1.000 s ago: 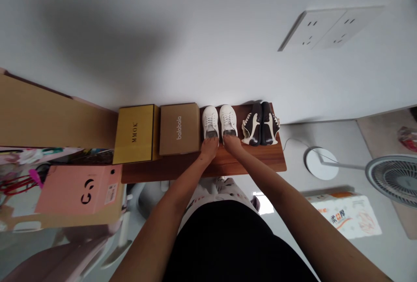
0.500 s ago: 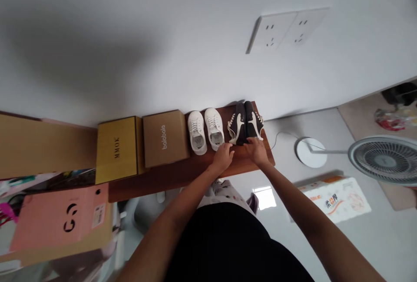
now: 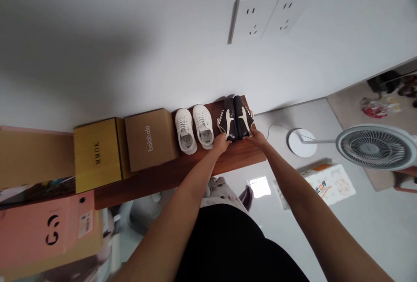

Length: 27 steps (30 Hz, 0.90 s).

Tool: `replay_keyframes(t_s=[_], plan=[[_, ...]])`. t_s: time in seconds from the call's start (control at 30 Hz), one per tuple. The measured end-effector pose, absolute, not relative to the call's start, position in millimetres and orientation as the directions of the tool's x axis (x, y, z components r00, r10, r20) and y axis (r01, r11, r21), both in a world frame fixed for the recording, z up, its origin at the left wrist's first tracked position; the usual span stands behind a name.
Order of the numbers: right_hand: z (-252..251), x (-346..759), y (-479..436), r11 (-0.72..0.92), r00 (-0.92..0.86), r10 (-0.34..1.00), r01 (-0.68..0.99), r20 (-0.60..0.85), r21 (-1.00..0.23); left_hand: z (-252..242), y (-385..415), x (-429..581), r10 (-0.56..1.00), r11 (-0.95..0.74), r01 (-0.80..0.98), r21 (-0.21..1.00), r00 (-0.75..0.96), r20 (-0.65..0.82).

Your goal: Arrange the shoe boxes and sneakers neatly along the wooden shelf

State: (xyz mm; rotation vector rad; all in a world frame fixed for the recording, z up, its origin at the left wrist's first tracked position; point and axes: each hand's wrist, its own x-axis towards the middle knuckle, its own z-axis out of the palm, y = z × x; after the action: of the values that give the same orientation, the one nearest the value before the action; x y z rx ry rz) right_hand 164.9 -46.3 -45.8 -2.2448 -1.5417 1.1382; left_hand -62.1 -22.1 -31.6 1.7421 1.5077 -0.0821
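Note:
A pair of dark brown sneakers with cream trim stands side by side near the right end of a reddish-brown wooden shelf [image 3: 192,170]. My left hand [image 3: 221,144] grips the heel end of the left dark sneaker [image 3: 227,119], fingers along its outer side. Round the heel of the right dark sneaker [image 3: 243,117] my right hand [image 3: 256,137] is closed, partly hiding it. Just left of them, toes toward the wall, are a left white sneaker [image 3: 185,127] and a right white sneaker [image 3: 203,124].
Left along the shelf sit a brown shoebox [image 3: 151,141] and a yellow box [image 3: 99,154]. A pink box [image 3: 35,230] lies lower left. On the floor at right are a standing fan [image 3: 371,147] and a white package [image 3: 335,184]. Wall sockets [image 3: 272,14] are above.
Both my hands have closed on the dark sneakers, which now sit slightly more angled. The whole view has shifted, so the shelf and boxes appear farther left.

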Motion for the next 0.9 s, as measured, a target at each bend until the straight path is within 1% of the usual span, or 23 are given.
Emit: replay_keyframes(t_s=[0.1, 0.23, 0.3, 0.43, 0.53, 0.67, 0.9], plan=[[-41, 168, -45, -0.405, 0.159, 0.878, 0.750, -0.452, -0.523, -23, -18, -66, 0.784, -0.020, 0.855, 0.519, 0.336, -0.523], [-27, 171, -40, -0.282, 0.092, 0.916, 0.838, -0.390, -0.466, -8, -13, -63, 0.763, -0.138, 0.857, 0.497, 0.412, -0.498], [-17, 170, -36, -0.194, 0.034, 0.923, 0.900, -0.383, -0.390, 0, -11, -59, 0.749, -0.196, 0.861, 0.469, 0.440, -0.495], [4, 158, -30, -0.027, -0.048, 0.911, 0.984, -0.410, -0.174, 14, -8, -49, 0.724, -0.299, 0.878, 0.374, 0.464, -0.511], [15, 146, -27, 0.067, -0.097, 0.895, 0.994, -0.434, -0.083, 20, -7, -39, 0.723, -0.335, 0.887, 0.317, 0.458, -0.517], [16, 134, -24, 0.128, -0.144, 0.881, 0.990, -0.450, -0.067, 18, -7, -26, 0.743, -0.328, 0.900, 0.289, 0.434, -0.509], [2, 127, -21, 0.119, -0.132, 0.888, 0.991, -0.441, -0.057, 6, -4, -16, 0.772, -0.292, 0.913, 0.285, 0.401, -0.494]])
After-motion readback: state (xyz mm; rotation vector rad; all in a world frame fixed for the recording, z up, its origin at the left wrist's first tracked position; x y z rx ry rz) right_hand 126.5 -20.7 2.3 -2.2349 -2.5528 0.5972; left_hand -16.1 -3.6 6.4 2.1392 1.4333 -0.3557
